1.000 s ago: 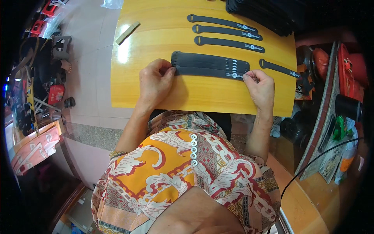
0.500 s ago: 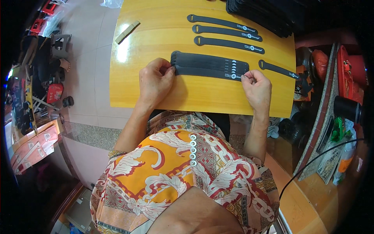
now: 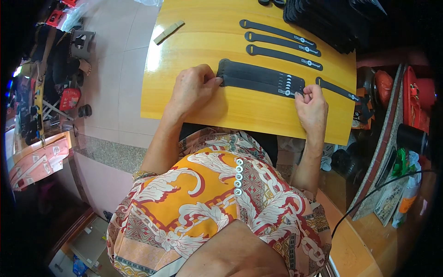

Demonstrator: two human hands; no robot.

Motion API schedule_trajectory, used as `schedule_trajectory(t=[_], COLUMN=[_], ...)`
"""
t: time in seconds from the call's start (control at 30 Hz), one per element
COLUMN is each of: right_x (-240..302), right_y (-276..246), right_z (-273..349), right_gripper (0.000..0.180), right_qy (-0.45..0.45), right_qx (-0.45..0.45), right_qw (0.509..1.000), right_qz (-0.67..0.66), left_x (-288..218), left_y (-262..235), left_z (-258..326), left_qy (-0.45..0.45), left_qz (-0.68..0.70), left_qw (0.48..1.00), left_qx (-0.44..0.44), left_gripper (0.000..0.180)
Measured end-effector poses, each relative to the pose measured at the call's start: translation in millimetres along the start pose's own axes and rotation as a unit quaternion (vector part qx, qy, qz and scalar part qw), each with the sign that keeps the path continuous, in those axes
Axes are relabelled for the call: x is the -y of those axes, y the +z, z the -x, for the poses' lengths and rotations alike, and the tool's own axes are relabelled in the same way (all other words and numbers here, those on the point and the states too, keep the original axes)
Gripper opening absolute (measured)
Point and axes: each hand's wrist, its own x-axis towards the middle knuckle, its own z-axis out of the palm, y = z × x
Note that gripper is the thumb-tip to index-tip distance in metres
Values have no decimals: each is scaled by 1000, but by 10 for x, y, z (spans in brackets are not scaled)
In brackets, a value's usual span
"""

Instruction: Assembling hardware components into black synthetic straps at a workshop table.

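A fanned set of overlapping black straps (image 3: 251,76) lies across the yellow table (image 3: 184,55) in front of me, white printing showing in a row near its right end. My left hand (image 3: 191,90) pinches the set's left end between thumb and fingers. At the lower right corner, my right hand (image 3: 313,111) is closed with its fingertips on the edge of the straps. Beyond the set lie three separate black straps (image 3: 279,54), each with a slotted round end at the left. Another single strap (image 3: 336,87) rests just past my right hand, reaching the table's right edge.
A thick pile of black straps (image 3: 318,23) occupies the far right of the table. Near the far left lies a small wooden piece (image 3: 169,32). A cluttered shelf with red items (image 3: 417,92) stands at right. On the left, a person's foot (image 3: 85,67) shows beside a stool (image 3: 82,44).
The whole view has shifted, so the table and straps sit further right in the picture. Both hands stay at the two ends of the fanned straps, whose arrangement looks much the same.
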Motion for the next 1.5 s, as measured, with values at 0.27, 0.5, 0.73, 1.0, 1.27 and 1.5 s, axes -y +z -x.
schedule_trajectory(t=[0.27, 0.5, 0.73, 1.0, 1.27, 1.5], right_x=[-466, -475, 121, 164, -206, -223], right_y=[-257, -315, -200, -60, -267, -74], right_z=[-300, -244, 451, 519, 318, 120], right_gripper=[22, 12, 11, 11, 10, 11], right_qy=[-144, -78, -286, -332, -178, -100], right_qx=[-122, -124, 37, 78, 86, 59], right_qw=[974, 981, 955, 939, 977, 977], right_qz=[130, 126, -70, -44, -77, -181], left_x=[234, 111, -333, -124, 94, 103], left_y=[69, 152, 265, 293, 283, 267], left_z=[159, 309, 564, 559, 388, 199], left_qy=[-46, 27, 166, 137, 117, 12], left_qz=[317, 287, 331, 346, 242, 224], left_qw=[945, 951, 929, 928, 959, 971], left_qx=[-71, -114, 18, 3, -91, -77], left_gripper=[15, 12, 16, 6, 3, 11])
